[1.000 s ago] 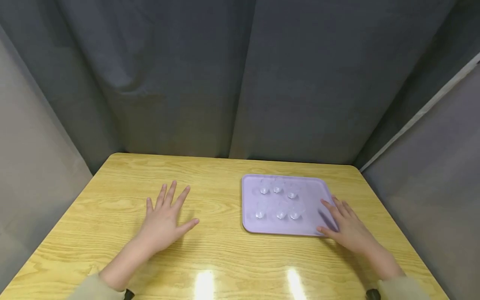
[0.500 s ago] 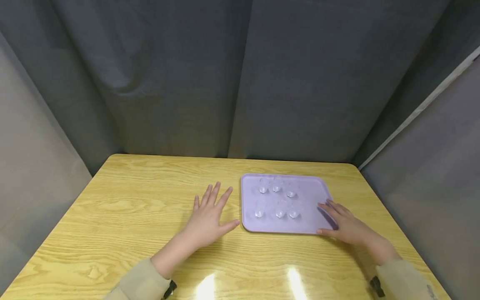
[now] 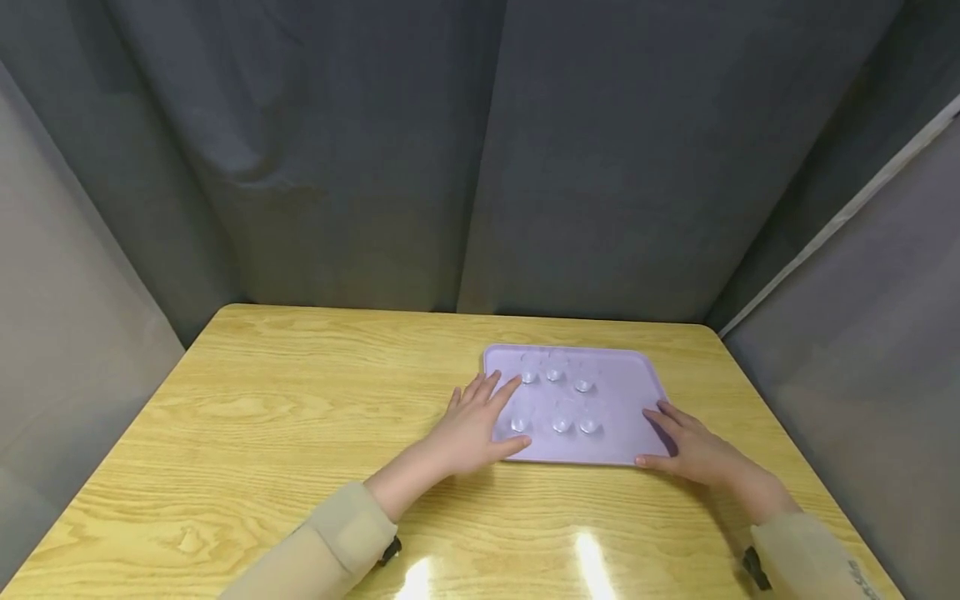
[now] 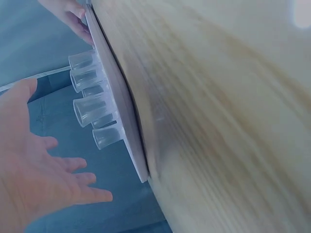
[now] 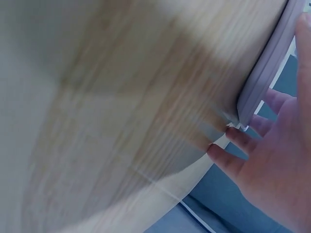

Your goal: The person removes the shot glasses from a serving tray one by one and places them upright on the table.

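A lavender tray (image 3: 626, 392) lies on the right half of the wooden table (image 3: 300, 400) and carries several small clear cups (image 3: 562, 425) in two rows. My left hand (image 3: 483, 417) is spread over the tray's left edge with straight fingers, its thumb at the near rim. My right hand (image 3: 686, 446) rests at the tray's near right corner, fingers extended along the rim. The left wrist view shows the tray (image 4: 121, 111) edge-on, the cups (image 4: 90, 104) standing on it and my open left hand (image 4: 39, 179) beside them. In the right wrist view, my right hand (image 5: 272, 165) lies by the tray's rim (image 5: 267, 68).
Grey curtains close in the table at the back and on both sides. The table's left half (image 3: 247, 433) is bare wood with lamp glare near the front edge.
My left hand has slid right across the table onto the tray's left edge. The right hand has stayed at the tray's right corner. The tray has barely moved.
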